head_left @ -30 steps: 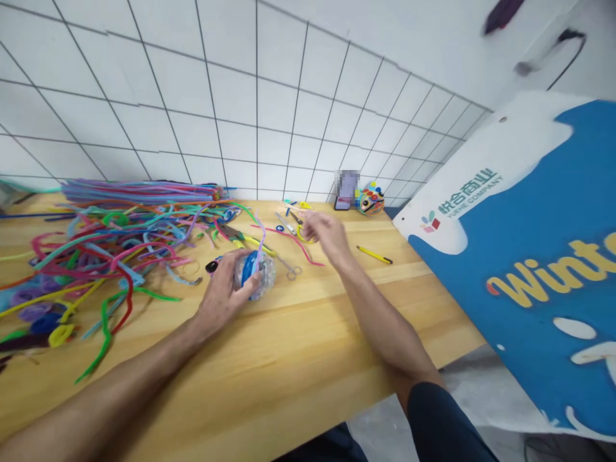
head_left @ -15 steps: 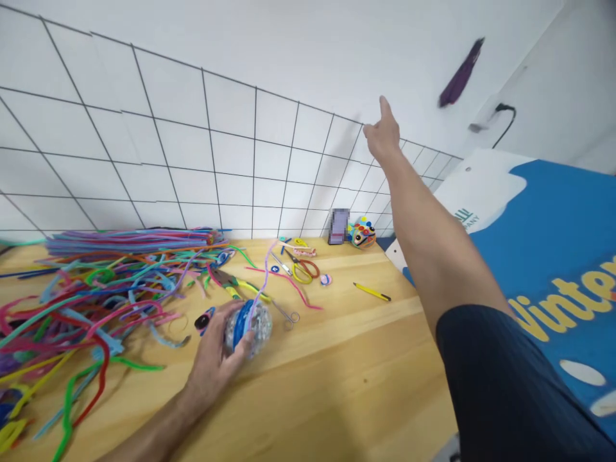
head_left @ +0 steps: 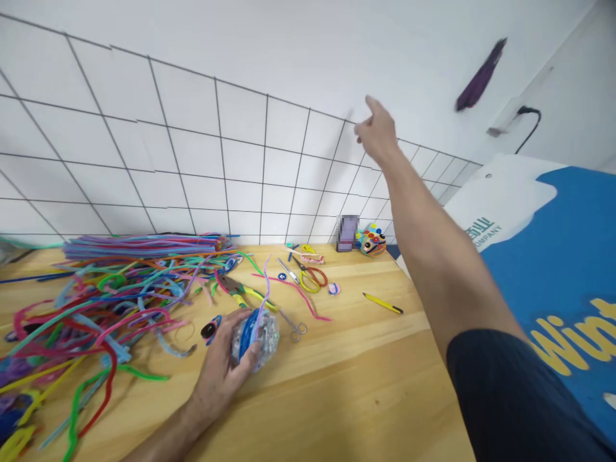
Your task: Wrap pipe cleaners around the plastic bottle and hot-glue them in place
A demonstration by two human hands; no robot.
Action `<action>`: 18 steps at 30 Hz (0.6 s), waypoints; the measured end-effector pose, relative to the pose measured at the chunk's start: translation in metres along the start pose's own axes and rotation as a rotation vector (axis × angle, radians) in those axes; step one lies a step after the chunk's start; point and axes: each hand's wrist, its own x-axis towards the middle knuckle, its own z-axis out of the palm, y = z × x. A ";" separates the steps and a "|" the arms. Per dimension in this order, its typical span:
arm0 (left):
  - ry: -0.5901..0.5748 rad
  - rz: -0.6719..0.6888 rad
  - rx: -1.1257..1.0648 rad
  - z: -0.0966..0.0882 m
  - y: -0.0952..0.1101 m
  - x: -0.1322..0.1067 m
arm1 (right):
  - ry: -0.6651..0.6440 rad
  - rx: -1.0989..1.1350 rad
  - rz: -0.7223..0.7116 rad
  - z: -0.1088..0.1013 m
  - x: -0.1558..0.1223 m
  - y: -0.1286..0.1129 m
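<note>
My left hand [head_left: 226, 362] is wrapped round a clear, crinkled ball [head_left: 269, 340] with blue pipe cleaner wound about it. A purple pipe cleaner [head_left: 264, 285] stands up from the ball, its lower part under my thumb. High in front of the wall grid, my right hand [head_left: 379, 131] is raised with one finger stretched out and the others partly bent; nothing shows in it. Just beyond the ball lie green-and-yellow pliers [head_left: 240, 289] and small metal scissors [head_left: 294, 326]. A small piece with a black round eye [head_left: 210, 330] rests beside my left knuckles.
Tangled pipe cleaners [head_left: 110, 321] cover the table's left, with a straight bundle [head_left: 144, 245] behind. Red-and-yellow scissors [head_left: 312, 277], a yellow craft knife [head_left: 382, 303], a phone [head_left: 347, 234] and a decorated ball [head_left: 372, 242] lie farther right. A blue printed board [head_left: 572, 237] stands at right.
My view has turned slightly, shifting the table things right and down. My right hand has moved a little left, its finger tilting more to the left. My left hand keeps hold of the ball.
</note>
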 end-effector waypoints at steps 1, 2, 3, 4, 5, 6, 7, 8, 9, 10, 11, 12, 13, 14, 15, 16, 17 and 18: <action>-0.004 0.007 -0.003 0.000 0.001 0.001 | -0.042 0.022 0.089 0.001 -0.024 -0.017; -0.005 0.011 -0.007 0.000 0.002 0.001 | -0.085 0.089 0.144 0.003 -0.052 -0.036; -0.003 0.015 -0.010 0.000 0.003 0.002 | -0.147 0.162 0.196 0.006 -0.085 -0.054; 0.003 0.016 -0.011 0.000 0.004 0.003 | -0.243 0.245 0.247 0.010 -0.121 -0.072; 0.009 0.017 -0.010 0.000 0.006 0.003 | -0.342 0.332 0.281 0.013 -0.159 -0.088; 0.011 0.017 -0.009 0.001 0.007 0.004 | -0.427 0.407 0.312 0.017 -0.198 -0.103; 0.013 0.018 -0.008 0.001 0.008 0.005 | -0.491 0.468 0.352 0.021 -0.236 -0.117; 0.014 0.021 -0.010 0.001 0.009 0.005 | -0.537 0.525 0.410 0.024 -0.272 -0.130; 0.013 0.029 -0.012 0.001 0.009 0.005 | -0.567 0.581 0.468 0.028 -0.305 -0.142; 0.014 0.040 -0.013 0.001 0.009 0.005 | -0.599 0.603 0.495 0.031 -0.333 -0.153; 0.012 0.050 -0.010 0.001 0.008 0.005 | -0.622 0.624 0.521 0.034 -0.357 -0.164; 0.012 0.062 -0.007 0.001 0.007 0.005 | -0.647 0.653 0.541 0.037 -0.375 -0.175; 0.008 0.075 -0.001 0.002 0.006 0.004 | -0.667 0.692 0.555 0.041 -0.388 -0.183; 0.003 0.086 0.002 0.002 0.004 0.004 | -0.690 0.732 0.560 0.045 -0.395 -0.191; 0.006 0.090 0.001 0.002 0.002 0.004 | -0.700 0.746 0.567 0.048 -0.399 -0.196; 0.017 0.093 0.001 0.002 0.000 0.004 | -0.691 0.750 0.573 0.051 -0.399 -0.200; 0.022 0.099 0.006 0.002 -0.001 0.004 | -0.680 0.755 0.578 0.053 -0.397 -0.202; 0.019 0.109 0.009 0.002 -0.002 0.004 | -0.667 0.757 0.579 0.055 -0.394 -0.204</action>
